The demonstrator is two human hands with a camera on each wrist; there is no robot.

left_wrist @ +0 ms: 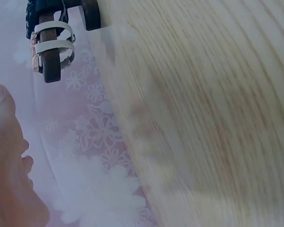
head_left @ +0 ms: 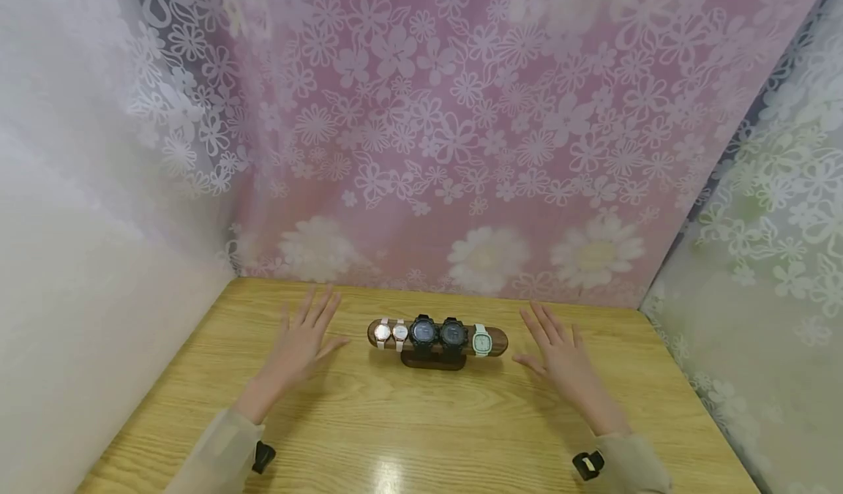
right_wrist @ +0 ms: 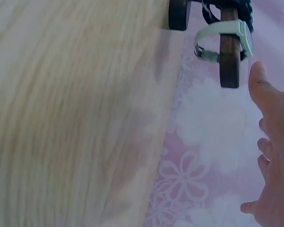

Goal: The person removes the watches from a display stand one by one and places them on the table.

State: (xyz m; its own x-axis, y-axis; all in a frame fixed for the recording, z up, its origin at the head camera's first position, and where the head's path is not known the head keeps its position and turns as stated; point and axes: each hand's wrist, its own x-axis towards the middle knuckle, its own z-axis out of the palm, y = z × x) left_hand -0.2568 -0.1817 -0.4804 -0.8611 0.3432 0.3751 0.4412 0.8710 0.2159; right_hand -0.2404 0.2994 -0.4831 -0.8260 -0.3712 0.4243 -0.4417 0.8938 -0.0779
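A dark wooden watch stand (head_left: pixel 433 361) bears several watches in a row. At its left end are two small watches with pale straps, the outer watch (head_left: pixel 382 331) and the inner watch (head_left: pixel 400 331). Two bulky black watches, one (head_left: pixel 424 331) beside the other (head_left: pixel 453 334), fill the middle. A mint-green square watch (head_left: pixel 482 342) is strapped near the right end. My left hand (head_left: pixel 299 347) is held with fingers spread, apart from the stand's left end. On the other side my right hand (head_left: pixel 560 358) spreads its fingers likewise, holding nothing, its thumb toward the mint-green watch.
The stand is on a wood-grain table (head_left: pixel 408 421). Behind it hangs a pink flowered cloth (head_left: pixel 421 150). A pale cloth (head_left: pixel 85 260) closes the left side, a flowered cloth (head_left: pixel 777 296) the right. Black straps (head_left: pixel 588 465) show at both wrists.
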